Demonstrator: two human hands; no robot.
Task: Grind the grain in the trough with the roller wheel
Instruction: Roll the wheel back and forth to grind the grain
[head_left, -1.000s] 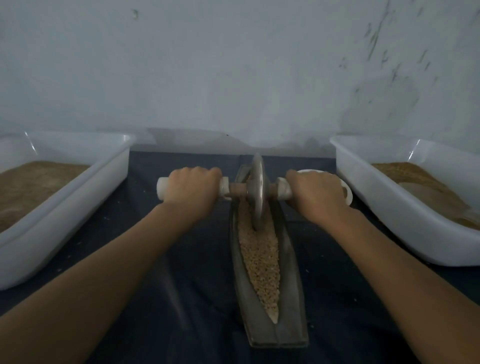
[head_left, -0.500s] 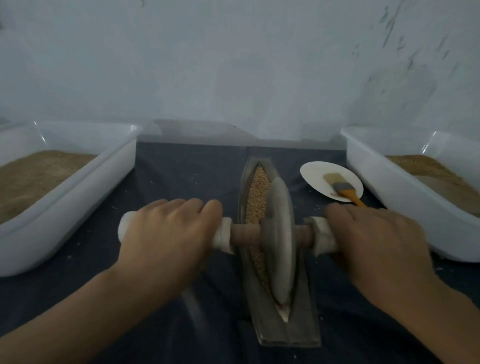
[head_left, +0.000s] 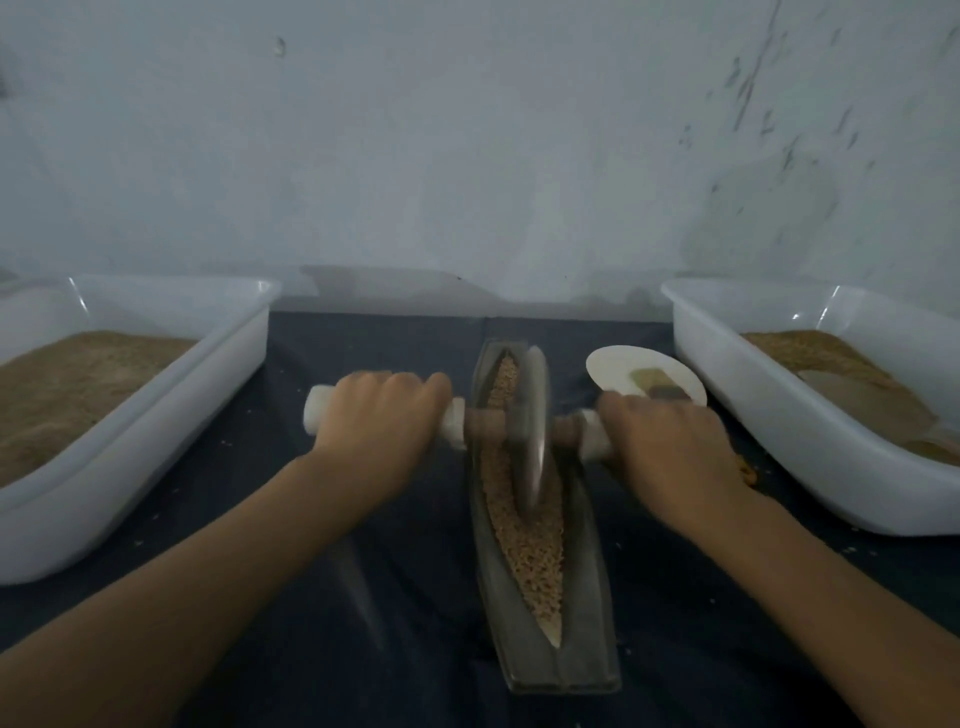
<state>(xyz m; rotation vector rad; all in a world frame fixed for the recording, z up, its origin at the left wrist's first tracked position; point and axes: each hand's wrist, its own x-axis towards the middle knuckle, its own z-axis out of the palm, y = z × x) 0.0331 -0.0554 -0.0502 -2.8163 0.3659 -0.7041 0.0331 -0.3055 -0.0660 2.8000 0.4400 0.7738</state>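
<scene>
Metal roller wheel (head_left: 532, 431) stands upright in the long trough (head_left: 582, 587) on the dark counter (head_left: 363, 597), amid grain (head_left: 535, 551). Left hand (head_left: 382, 421) and right hand (head_left: 670, 447) each grip a white handle end. No writing is readable anywhere.
</scene>
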